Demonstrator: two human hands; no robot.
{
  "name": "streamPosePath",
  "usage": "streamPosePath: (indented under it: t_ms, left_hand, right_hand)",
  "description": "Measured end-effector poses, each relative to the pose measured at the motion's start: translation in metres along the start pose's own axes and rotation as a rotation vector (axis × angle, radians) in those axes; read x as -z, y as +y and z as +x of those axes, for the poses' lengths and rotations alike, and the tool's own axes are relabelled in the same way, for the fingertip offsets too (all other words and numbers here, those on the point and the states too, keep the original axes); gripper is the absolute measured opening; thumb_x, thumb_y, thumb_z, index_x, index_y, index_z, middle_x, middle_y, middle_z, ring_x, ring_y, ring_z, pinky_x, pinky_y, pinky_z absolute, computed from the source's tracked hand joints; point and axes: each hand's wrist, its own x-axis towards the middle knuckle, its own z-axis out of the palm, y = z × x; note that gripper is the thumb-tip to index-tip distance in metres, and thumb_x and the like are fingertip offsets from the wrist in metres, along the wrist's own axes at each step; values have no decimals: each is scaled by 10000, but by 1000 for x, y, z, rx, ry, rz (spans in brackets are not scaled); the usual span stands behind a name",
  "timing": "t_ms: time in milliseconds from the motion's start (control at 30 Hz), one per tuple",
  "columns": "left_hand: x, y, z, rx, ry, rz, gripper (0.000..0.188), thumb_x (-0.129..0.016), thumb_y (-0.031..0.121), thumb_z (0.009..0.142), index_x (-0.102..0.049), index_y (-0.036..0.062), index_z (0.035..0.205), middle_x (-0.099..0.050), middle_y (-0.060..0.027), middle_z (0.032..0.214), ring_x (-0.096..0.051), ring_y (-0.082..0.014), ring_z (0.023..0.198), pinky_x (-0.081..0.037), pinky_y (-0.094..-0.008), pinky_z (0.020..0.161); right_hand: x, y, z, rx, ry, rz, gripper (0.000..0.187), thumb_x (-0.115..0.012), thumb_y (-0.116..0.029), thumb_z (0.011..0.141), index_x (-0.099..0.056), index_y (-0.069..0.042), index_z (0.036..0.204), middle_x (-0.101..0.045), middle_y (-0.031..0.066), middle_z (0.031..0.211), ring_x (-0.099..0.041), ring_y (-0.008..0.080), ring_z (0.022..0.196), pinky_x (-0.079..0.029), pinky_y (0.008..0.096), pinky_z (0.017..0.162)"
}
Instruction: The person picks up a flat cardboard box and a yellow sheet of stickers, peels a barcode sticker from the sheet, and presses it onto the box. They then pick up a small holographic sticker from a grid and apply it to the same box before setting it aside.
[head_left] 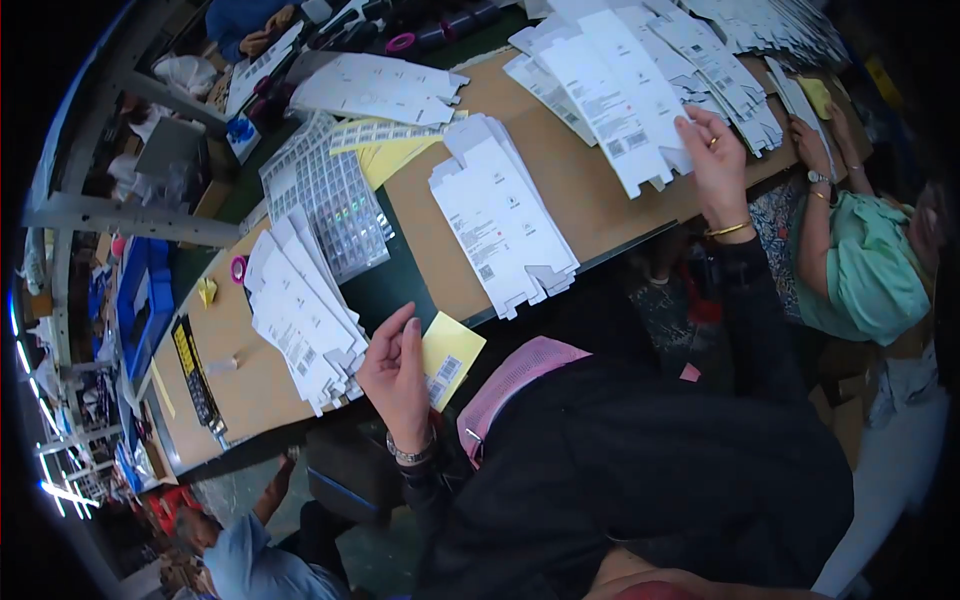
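Note:
My left hand (395, 375), a metal-banded watch at its wrist, grips a small yellow sheet of barcode stickers (455, 352) beside the table's near edge. My right hand (715, 160), with a ring and a gold bangle, pinches the edge of a flat white carton (615, 85) over more cartons at the far right. Between my hands lies a stack of flattened white cartons (500, 220), printed with small text and codes. Another fanned stack of cartons (300, 310) lies just left of my left hand, its near end partly behind the fingers.
Clear sheets of shiny stickers (335, 190) and yellow label sheets (390, 150) lie beyond the stacks. A black and yellow strip (195, 375) rests at left near a blue bin (147, 300). Co-workers are at right (860, 260), lower left (260, 555) and far side (245, 25).

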Motion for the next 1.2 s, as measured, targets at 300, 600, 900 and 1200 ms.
streamPosePath:
  t_ms: [300, 600, 900, 1200]
  left_hand:
    - [-1, -5, 5, 56, 4, -5, 265, -716, 56, 1047, -724, -27, 1298, -736, 16, 863, -588, 16, 797, -429, -173, 671]
    - [-17, 4, 5, 10, 11, -77, 339, -766, 88, 1015, -704, 11, 1339, -747, 2, 785, -601, -3, 731, -467, -205, 625]
    - [-9, -5, 5, -16, -203, -131, 457, -793, 28, 974, -648, 0, 1406, -777, -21, 864, -661, -10, 813, -505, -183, 708]
    - [-10, -5, 17, 82, -173, -280, 431, -766, 31, 992, -647, 18, 1406, -783, -42, 849, -671, -30, 801, -513, -195, 682]
  right_hand:
    - [-78, -35, -56, 199, -300, -423, 295, -754, -95, 1005, -709, -8, 1283, -733, 39, 1151, -644, 82, 959, -522, 257, 887]
    - [-153, -36, -156, -117, -1077, 104, 281, -763, 13, 970, -614, -20, 1206, -659, 6, 1045, -579, 68, 917, -490, 232, 833]
    - [-150, -40, -154, 13, -1034, -55, 261, -767, 14, 970, -626, 5, 1189, -656, 17, 1058, -588, 78, 937, -490, 230, 858]
    - [-160, -46, -143, 354, -909, -208, 182, -792, 20, 909, -711, 6, 1071, -693, 73, 1026, -642, 173, 953, -515, 311, 863]
